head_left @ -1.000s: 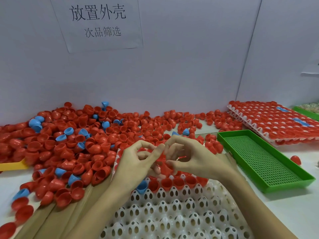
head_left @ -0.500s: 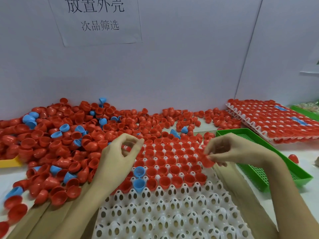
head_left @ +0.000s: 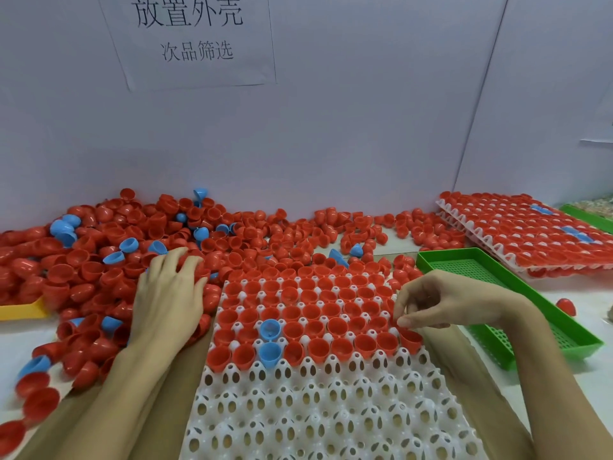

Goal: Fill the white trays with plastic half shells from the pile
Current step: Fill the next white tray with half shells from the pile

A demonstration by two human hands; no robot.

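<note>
On the bench, the white tray (head_left: 331,410) sits half-filled beyond the right hand (head_left: 444,305) pinching a red shell (head_left: 411,340), left hand (head_left: 169,293) spread on the pile (head_left: 99,260).

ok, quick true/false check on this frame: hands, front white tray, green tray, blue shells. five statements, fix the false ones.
1. The left hand lies on the pile of red shells left of the front white tray. True.
2. The right hand is over the green tray. False: it is at the white tray's right edge, fingertips at a red shell in the last filled row.
3. The white tray's near rows are unfilled. True.
4. Every shell in the white tray is red. False: two blue shells sit in it.
5. The green tray is heaped with red shells. False: its mesh floor shows bare.
</note>
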